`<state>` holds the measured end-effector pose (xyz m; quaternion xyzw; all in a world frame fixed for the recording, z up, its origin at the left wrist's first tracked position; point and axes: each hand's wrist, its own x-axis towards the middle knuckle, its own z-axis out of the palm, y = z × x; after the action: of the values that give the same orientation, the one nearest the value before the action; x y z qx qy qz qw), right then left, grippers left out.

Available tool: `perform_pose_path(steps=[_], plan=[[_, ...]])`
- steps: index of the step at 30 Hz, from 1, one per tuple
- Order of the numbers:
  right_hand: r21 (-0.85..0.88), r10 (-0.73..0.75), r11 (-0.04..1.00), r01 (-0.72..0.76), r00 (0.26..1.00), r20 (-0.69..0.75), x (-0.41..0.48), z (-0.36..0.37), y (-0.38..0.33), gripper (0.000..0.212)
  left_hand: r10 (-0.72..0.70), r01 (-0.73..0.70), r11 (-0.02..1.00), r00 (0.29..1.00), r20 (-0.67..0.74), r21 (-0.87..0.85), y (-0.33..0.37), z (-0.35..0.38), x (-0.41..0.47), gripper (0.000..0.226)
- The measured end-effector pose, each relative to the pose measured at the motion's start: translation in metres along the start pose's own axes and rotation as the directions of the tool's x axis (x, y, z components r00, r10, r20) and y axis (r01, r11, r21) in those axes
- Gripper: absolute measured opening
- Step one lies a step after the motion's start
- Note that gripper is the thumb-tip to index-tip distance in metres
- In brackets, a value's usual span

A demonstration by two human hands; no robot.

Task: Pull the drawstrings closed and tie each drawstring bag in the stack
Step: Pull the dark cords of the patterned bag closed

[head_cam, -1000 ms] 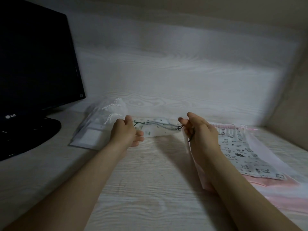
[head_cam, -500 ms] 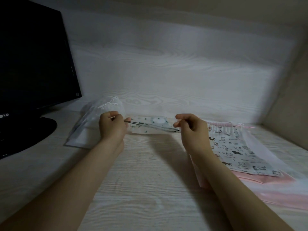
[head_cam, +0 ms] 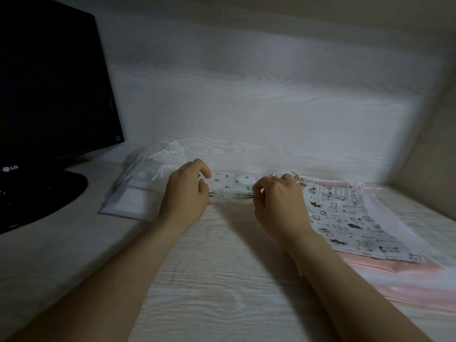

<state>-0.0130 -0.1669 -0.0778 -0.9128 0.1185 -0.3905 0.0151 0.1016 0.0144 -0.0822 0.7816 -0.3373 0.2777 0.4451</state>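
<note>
Our left hand (head_cam: 185, 193) and right hand (head_cam: 280, 206) were apart, low over the desk (head_cam: 222, 280), with the small bag (head_cam: 234, 186) stretched between them. The right hand's fingers (head_cam: 259, 191) were curled in and pinched the end of the dark cord (head_cam: 243, 196) that ran along the bag's near edge. On the other side the cord reached our left thumb. The forefinger arched clear above it and blur smeared the spot, so we could not tell whether that hand gripped the cord or only rested beside it. The small bag was white with a pale green print and sat close to the back panel (head_cam: 246, 99).

Just right of our right hand lay the cat-print bag (head_cam: 345, 218), its gathered, pink-trimmed mouth toward the back panel. It lay flat on top of the pink bags (head_cam: 399, 275), and our right wrist covered its near left corner. Just left of the left hand sat a clear packet (head_cam: 130, 201) with sheer white pouches (head_cam: 162, 161) heaped on it, their white cords showing. Farther left stood a dark monitor (head_cam: 49, 82) on a round black foot.
</note>
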Motion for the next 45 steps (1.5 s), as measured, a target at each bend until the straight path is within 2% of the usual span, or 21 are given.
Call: perform_pose_path(steps=[2,5,10,14,18,22,24,29,31,35,41,45], plan=[[-0.016,0.002,1.0,-0.002,1.0,-0.001,-0.001,-0.002,-0.002,0.023,0.021,-0.026,0.997,0.998,0.06,0.07,-0.003,0.001,-0.001,0.02],[-0.083,0.077,0.994,-0.068,0.99,0.115,-0.002,-0.003,-0.005,0.036,-0.027,0.01,0.987,0.995,0.1,0.162,-0.004,0.004,-0.002,0.013],[-0.18,0.24,0.962,-0.207,0.954,0.183,-0.001,-0.006,-0.004,0.041,-0.034,0.002,0.962,0.993,0.112,0.275,-0.012,0.004,0.001,0.052],[-0.264,0.321,0.926,-0.271,0.932,0.169,0.0,-0.009,-0.003,0.04,-0.03,0.001,0.96,0.995,0.097,0.281,-0.008,0.003,0.004,0.05],[-0.29,0.338,0.911,-0.294,0.934,0.113,0.0,-0.015,-0.004,0.035,0.065,-0.085,0.965,0.994,0.091,0.247,-0.003,0.005,0.006,0.058],[-0.319,0.301,0.913,-0.256,0.948,0.102,-0.001,-0.014,-0.005,0.033,0.068,-0.087,0.965,0.994,0.084,0.246,-0.007,0.005,0.006,0.057],[-0.279,0.268,0.933,-0.226,0.956,0.119,0.0,-0.012,-0.002,0.033,0.04,-0.064,0.971,0.993,0.107,0.231,-0.011,0.005,0.003,0.051],[0.021,0.203,0.977,-0.214,0.951,0.233,-0.006,-0.014,0.005,0.04,-0.002,-0.039,0.987,0.969,0.248,0.157,-0.015,0.001,-0.003,0.028],[0.092,0.182,0.973,-0.214,0.944,0.276,-0.007,-0.019,0.002,0.033,0.002,-0.045,0.985,0.968,0.253,0.166,-0.015,0.0,-0.002,0.018],[-0.015,0.129,0.991,-0.131,0.941,0.312,-0.007,-0.023,-0.001,0.013,0.066,-0.107,0.976,0.975,0.211,0.189,-0.019,0.003,-0.002,0.012],[-0.079,0.073,0.995,-0.057,0.972,0.223,-0.004,-0.018,0.003,0.017,0.17,-0.21,0.936,0.972,0.159,0.283,-0.015,0.005,-0.002,0.014],[-0.219,0.079,0.975,-0.034,0.976,0.202,-0.005,-0.016,0.0,0.017,0.172,-0.207,0.877,0.978,0.118,0.434,-0.009,0.002,-0.004,0.017]])
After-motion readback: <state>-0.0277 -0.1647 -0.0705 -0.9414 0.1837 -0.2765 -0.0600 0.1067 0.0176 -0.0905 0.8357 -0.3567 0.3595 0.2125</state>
